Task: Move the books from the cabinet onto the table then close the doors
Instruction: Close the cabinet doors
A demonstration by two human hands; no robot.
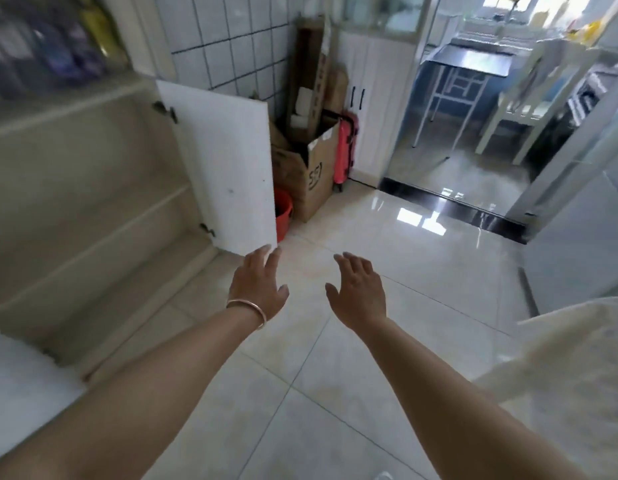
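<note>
1. Cabinet (93,188) shelves are standing bare at the left, blurred by motion; no books are showing in this view, so I cannot tell where they are.
2. Its white door (228,161) is hanging wide open on two dark hinges, swung out toward the tiled wall.
3. At the door's lower corner, the left hand (257,285) is reaching with fingers spread and relaxed, grasping nothing; its fingertips (266,249) are lying right at that bottom edge, though contact cannot be told. A thin bangle (248,308) is circling the wrist.
4. Just beside it, the right hand (358,289) is hovering over the glossy floor (387,244), fingers straight and released, holding nothing.
5. Behind the door, a red bucket (283,216) is sitting next to a cardboard box (307,174), with a pink suitcase (345,147) standing against a white cupboard.
6. Farther right, a doorway is opening onto a dark tabletop (470,62) and a white chair (529,98).
</note>
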